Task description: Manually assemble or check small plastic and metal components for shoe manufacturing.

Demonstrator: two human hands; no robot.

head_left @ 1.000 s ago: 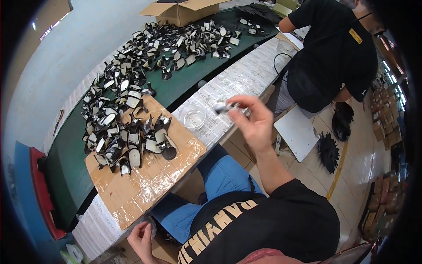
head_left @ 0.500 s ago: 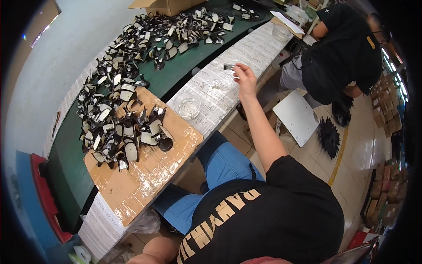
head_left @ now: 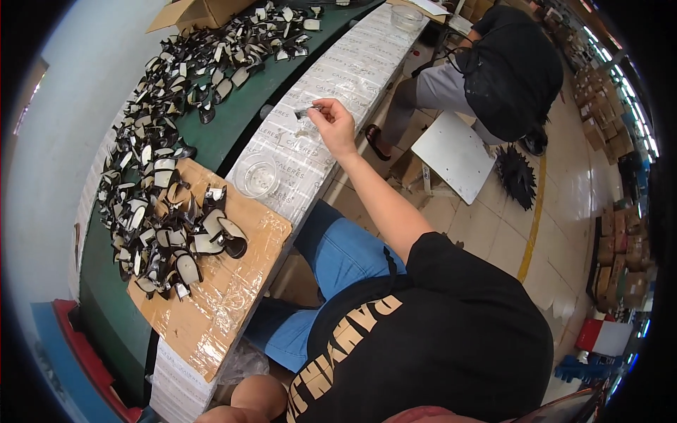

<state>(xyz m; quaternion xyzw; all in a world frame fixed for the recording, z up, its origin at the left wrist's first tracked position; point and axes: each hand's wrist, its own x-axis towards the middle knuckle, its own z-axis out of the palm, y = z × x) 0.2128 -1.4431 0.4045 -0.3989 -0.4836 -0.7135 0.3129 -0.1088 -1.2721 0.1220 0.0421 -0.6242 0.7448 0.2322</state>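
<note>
My right hand (head_left: 334, 127) is held over the plastic-wrapped white bench top (head_left: 310, 88), thumb and fingers pinched on a small dark piece (head_left: 303, 113). Its kind is too small to make out. Nearer to me on the bench stands a round transparent dish (head_left: 257, 176) with tiny bits in it. To the left lies a large heap of glossy black curved pieces (head_left: 134, 204) with cream faces, which look like shoe heels. Some of them rest on a tape-covered cardboard sheet (head_left: 233, 282). Of my left arm (head_left: 257, 398) only a bent part shows at the lower edge; the hand is hidden.
A green belt (head_left: 218, 127) runs behind the bench, with an open carton (head_left: 201, 13) at its far end. Another transparent dish (head_left: 407, 19) sits farther along. On the right, a person in black (head_left: 511, 70) bends beside a white board (head_left: 453, 161). Stacked cartons (head_left: 624, 247) line the right side.
The whole view has shifted, so the bench and heap appear farther left. My right hand still pinches the small dark piece above the bench. The person at the right is bent lower.
</note>
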